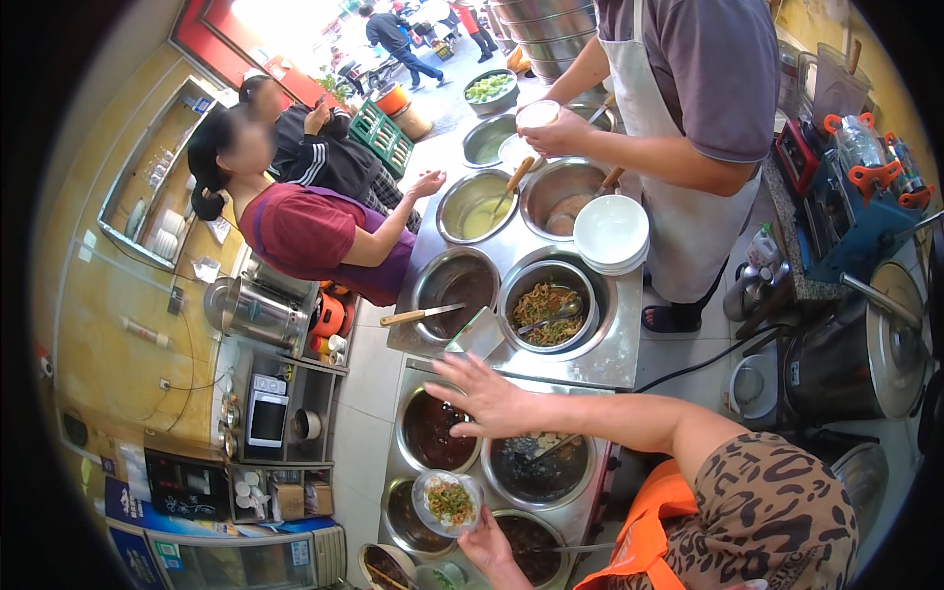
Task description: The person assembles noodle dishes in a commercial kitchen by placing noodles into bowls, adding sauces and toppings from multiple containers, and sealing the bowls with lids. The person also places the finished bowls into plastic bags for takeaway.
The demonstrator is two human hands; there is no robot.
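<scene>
My right hand (pixel 479 398) is stretched out with fingers spread, holding nothing, above a pot of dark red sauce (pixel 435 428). Just beyond its fingertips, a pale flat rectangular thing (pixel 478 335) lies at the counter's edge. At the bottom, my left hand (pixel 490 546) grips the rim of a small bowl (pixel 448 503) holding brown and green chopped food over something white. Beneath and around the bowl are a pot of dark liquid with pale pieces (pixel 542 464), a brown pot at the left (pixel 413 516) and a dark pot with a ladle (pixel 527 542).
Ahead, a steel counter (pixel 509 365) bears a pot of noodle-like food with a spoon (pixel 549 313), several sauce pots and stacked white bowls (pixel 611 230). A co-worker in a white apron (pixel 686 214) holds a bowl at the right; two people stand at the left. A lidded pot (pixel 848 369) is far right.
</scene>
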